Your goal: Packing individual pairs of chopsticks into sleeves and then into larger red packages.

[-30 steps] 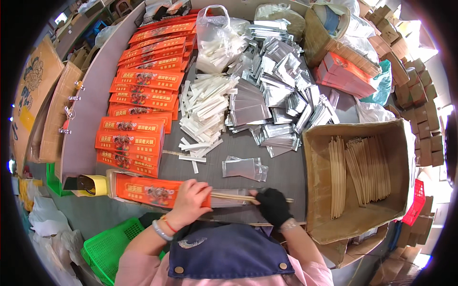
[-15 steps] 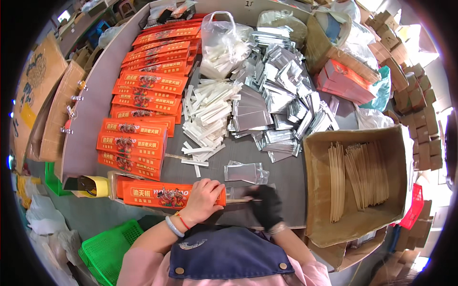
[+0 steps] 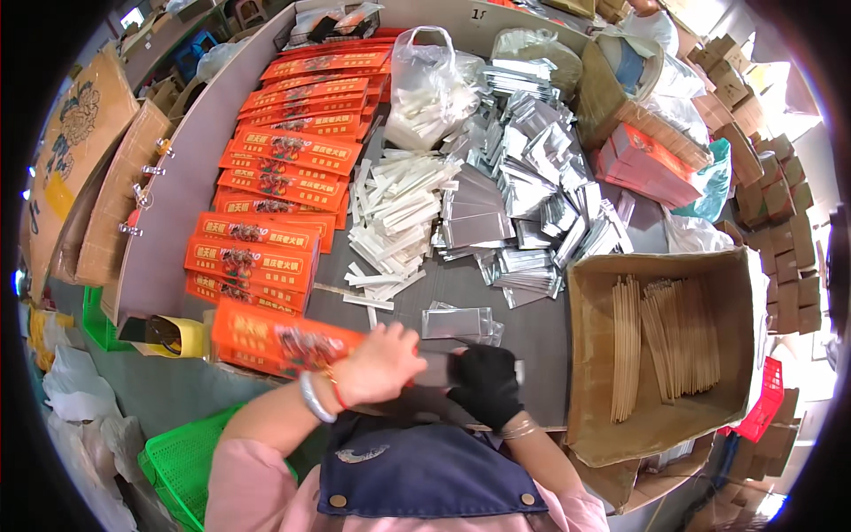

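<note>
My bare left hand [image 3: 381, 362] is closed on the right end of a long red printed packet [image 3: 279, 341], which is lifted and blurred by motion. My right hand [image 3: 486, 386], in a black fingerless glove, is curled just right of it, and what its fingers hold is hidden. Clear-and-silver flat pouches [image 3: 456, 324] lie just beyond the right hand. Overlapping rows of red packets [image 3: 253, 262] lie on the left of the table. Thin white paper-wrapped strips [image 3: 399, 213] are heaped in the middle, beside a large pile of silver pouches [image 3: 532, 186].
An open cardboard box [image 3: 581, 355] with wooden chopsticks [image 3: 683, 337] stands at the right. Behind it are a stack of red packets [image 3: 647, 168] and a plastic bag of white strips [image 3: 430, 97]. A yellow holder [image 3: 182, 337] sits at the table's left edge, above a green crate [image 3: 182, 461].
My left hand has raised the red packet off the table edge, tilting it. My right hand has moved slightly right and down. The view has shifted a little.
</note>
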`<state>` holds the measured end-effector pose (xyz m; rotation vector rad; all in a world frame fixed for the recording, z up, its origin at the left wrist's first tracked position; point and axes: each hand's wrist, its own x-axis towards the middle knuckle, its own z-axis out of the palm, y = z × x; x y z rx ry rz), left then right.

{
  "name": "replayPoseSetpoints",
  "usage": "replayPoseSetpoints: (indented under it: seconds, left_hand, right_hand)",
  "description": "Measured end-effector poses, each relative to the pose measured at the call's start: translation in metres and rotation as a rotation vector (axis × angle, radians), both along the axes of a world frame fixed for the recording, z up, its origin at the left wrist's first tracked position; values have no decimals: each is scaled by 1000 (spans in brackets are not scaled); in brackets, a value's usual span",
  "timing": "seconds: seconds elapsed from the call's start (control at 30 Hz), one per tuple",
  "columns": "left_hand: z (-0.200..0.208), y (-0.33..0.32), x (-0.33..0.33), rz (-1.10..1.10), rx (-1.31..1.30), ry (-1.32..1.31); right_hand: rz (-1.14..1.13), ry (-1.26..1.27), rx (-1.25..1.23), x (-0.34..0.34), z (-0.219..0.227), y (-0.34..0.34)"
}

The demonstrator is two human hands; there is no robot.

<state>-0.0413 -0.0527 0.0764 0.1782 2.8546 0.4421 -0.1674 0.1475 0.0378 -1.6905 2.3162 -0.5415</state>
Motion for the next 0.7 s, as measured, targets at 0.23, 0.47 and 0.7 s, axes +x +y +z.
replayPoseSetpoints:
  seconds: [0.23,0.47,0.7]
  left_hand:
    - [-14,-59,41,594,-72,417]
    - [-72,16,65,910,187,276]
    - [-69,13,65,893,235,230]
  right_hand:
    - [-252,-11,-36,-22,21,32]
    - [-159,2,56,-6,31,21]
    - [16,-90,-49,28,-6,-14]
